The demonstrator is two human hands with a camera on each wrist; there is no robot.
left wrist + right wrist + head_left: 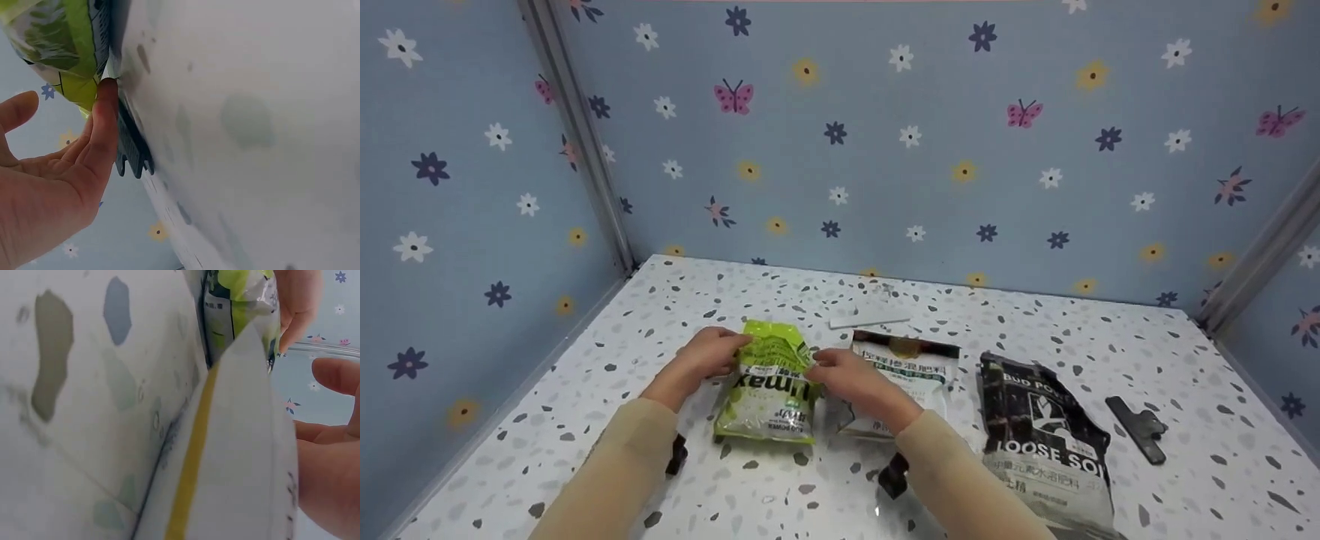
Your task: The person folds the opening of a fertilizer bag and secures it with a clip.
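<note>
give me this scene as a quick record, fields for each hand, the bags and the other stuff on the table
left hand: fingertips touching the left side of the green bag
right hand: at the green bag's right edge, contact unclear
bags, left to right: green bag, white bag, black bag
black bag print: "LOOSE SO", the rest cut off at the edge
black clip: right of the black bag
thin white strip: behind the white bag
surface: speckled white table

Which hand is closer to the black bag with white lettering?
The right hand, at the right edge of the green bag, left of the black bag. The left hand is farther left, at the green bag's left edge.
</note>
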